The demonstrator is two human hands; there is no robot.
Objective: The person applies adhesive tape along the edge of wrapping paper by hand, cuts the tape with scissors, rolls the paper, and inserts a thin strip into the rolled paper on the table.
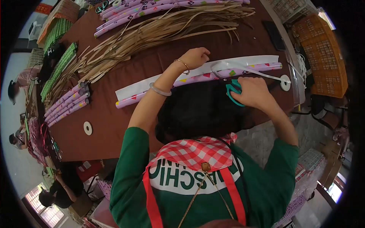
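My left hand [194, 58] is raised above a white strip of paper, its fingers curled in; whatever they may hold is hidden. My right hand [255, 93] grips the teal handles of scissors [232, 90], whose blades are hard to make out against the dark cloth. Between my arms and beyond them lies a lilac patterned roll [197, 78] along the edge of the white sheet [131, 88]. A pale tape strip [253, 70] loops over the roll and runs right to a tape roll [285, 83].
Brown flat strips [152, 36] and more lilac rolls [125, 17] lie at the back. Finished lilac tubes [68, 104] and another tape roll [88, 128] sit left. A dark phone [273, 35] lies right, near an orange woven basket [319, 55]. Other people are at the left.
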